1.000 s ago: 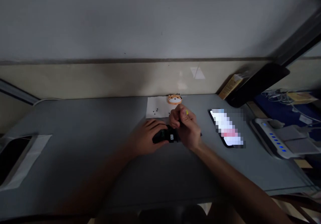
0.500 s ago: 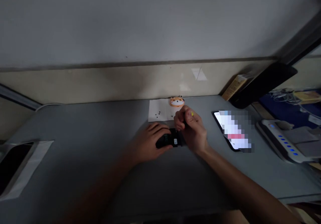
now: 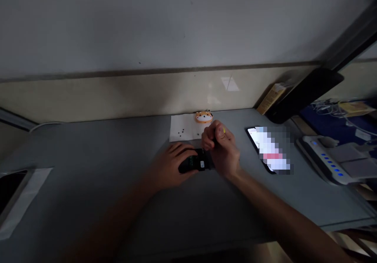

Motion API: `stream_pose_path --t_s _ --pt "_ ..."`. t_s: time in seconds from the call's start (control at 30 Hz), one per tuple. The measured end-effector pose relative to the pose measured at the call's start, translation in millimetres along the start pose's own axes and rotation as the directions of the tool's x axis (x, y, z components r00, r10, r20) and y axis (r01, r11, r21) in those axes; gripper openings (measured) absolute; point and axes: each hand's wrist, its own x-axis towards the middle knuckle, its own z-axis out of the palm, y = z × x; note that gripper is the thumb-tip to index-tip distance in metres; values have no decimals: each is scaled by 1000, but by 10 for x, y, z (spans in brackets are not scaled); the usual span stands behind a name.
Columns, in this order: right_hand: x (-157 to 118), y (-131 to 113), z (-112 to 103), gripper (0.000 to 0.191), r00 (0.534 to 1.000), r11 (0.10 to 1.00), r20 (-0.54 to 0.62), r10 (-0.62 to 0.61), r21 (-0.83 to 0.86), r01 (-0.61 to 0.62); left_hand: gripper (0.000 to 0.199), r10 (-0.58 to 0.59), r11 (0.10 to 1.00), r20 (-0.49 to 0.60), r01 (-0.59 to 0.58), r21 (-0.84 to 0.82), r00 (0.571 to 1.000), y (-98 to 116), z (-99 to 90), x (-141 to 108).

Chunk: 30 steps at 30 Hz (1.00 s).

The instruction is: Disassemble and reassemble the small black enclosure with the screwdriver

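A black device (image 3: pixel 193 162) with a small white label lies on the grey desk. Around its left part my left hand (image 3: pixel 173 165) is wrapped, fingers along the far edge and thumb along the near one. My right hand (image 3: pixel 222 147) is closed in a fist above the device's right end, gripping a dark tool with a yellow tip (image 3: pixel 224 130) showing by the thumb; most of it is hidden. Behind the hands, a white paper sheet (image 3: pixel 186 123) bears several tiny dark pieces (image 3: pixel 181 132) and an orange and white animal-faced case (image 3: pixel 204 117).
To the right lie a lit phone (image 3: pixel 265 149) and a white power strip (image 3: pixel 326 161) with blue lights. A yellow box (image 3: pixel 271 99) and a black cylinder (image 3: pixel 306 94) lean at the back right. A dark tablet-like object (image 3: pixel 11 188) rests on paper at the far left.
The view has shifted slightly, so everything appears a little further left. Both hands keep nearly the same pose on and above the black device, and a green patch now shows on it.
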Motion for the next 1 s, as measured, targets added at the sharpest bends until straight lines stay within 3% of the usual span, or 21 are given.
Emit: stream_pose_path --t_s 0.8,1.0 --pt "-46 -16 19 50 997 998 73 -25 -54 29 20 3 999 -18 -3 35 1000 14 18 9" --pt "-87 -21 17 45 996 991 73 -47 -123 55 17 9 999 31 -11 47 999 19 -21 22"
